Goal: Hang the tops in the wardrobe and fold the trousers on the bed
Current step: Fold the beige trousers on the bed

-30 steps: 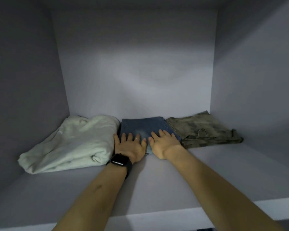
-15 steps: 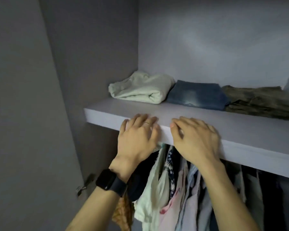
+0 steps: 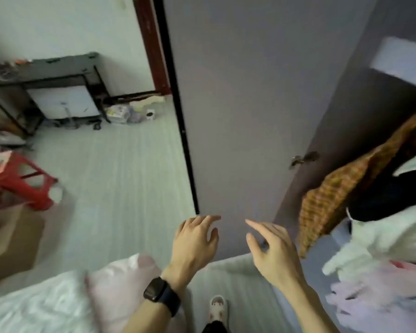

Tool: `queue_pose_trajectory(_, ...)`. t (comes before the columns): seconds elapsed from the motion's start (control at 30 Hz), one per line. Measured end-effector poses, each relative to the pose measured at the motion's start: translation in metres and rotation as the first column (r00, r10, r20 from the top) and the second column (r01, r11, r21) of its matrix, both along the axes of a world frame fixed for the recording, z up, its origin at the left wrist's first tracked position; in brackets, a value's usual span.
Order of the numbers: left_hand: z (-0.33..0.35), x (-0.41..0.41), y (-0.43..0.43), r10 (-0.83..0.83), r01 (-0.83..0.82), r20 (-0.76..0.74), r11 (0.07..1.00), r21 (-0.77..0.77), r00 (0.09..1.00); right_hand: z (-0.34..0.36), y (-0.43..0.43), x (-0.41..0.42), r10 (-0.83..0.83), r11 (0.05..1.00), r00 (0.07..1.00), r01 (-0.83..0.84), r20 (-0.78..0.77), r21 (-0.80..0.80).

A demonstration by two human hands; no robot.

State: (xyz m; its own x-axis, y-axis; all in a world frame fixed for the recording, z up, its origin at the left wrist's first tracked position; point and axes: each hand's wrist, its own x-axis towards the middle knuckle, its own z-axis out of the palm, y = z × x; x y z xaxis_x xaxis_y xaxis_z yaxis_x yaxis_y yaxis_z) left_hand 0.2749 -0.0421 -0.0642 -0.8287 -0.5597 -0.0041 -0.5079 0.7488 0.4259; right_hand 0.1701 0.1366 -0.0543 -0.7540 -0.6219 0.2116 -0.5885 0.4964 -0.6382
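Before wardrobe door (image 3: 238,104): left hand (image 3: 192,241), right hand (image 3: 271,251) hovering empty, fingers (image 3: 207,219) apart. Tops (image 3: 334,193) hanging inside; trousers not showing, folding progress unclear.

The grey wardrobe door (image 3: 250,104) stands in the middle, with an orange checked top (image 3: 334,200) hanging in the wardrobe (image 3: 370,97) to its right. On the left, a red plastic stool (image 3: 22,186) stands on the floor (image 3: 118,176), with a dark metal-framed table (image 3: 58,68) farther back. A pink pillow (image 3: 120,284) lies on the bed (image 3: 34,308), bottom left.
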Motion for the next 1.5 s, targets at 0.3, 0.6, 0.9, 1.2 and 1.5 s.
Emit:
queue_pose_trajectory(0.3,-0.038,0.195,-0.103,0.541,-0.558,0.171,0.827,0.065,0.823,-0.023,-0.177,0.101,0.591,0.736,0.783,-0.621,0.192,0.27)
queue_pose_trajectory(0.6,-0.026,0.264,-0.245,0.747,-0.753,0.109,0.657,0.036,0.656,0.01,-0.376,0.139,0.783,0.559,0.613,-0.77,0.111,0.309)
queue_pose_trajectory(0.9,0.045,0.292,-0.404,0.795,-0.788,-0.008,0.599,-0.141,0.606,0.059,-0.556,0.139,0.813,0.565,0.582,-0.799,0.028,0.207)
queue_pose_trajectory(1.2,0.037,0.315,-0.526,0.926,-0.926,-0.083,0.359,-0.115,0.369,0.046,-0.744,0.154,0.935,0.344,0.353,-0.926,0.033,0.157)
queue_pose_trajectory(1.5,0.01,0.323,-0.61,0.996,-0.995,0.0,-0.094,0.033,-0.094,0.037,-0.928,0.2,0.99,-0.131,-0.117,-0.967,0.075,0.218)
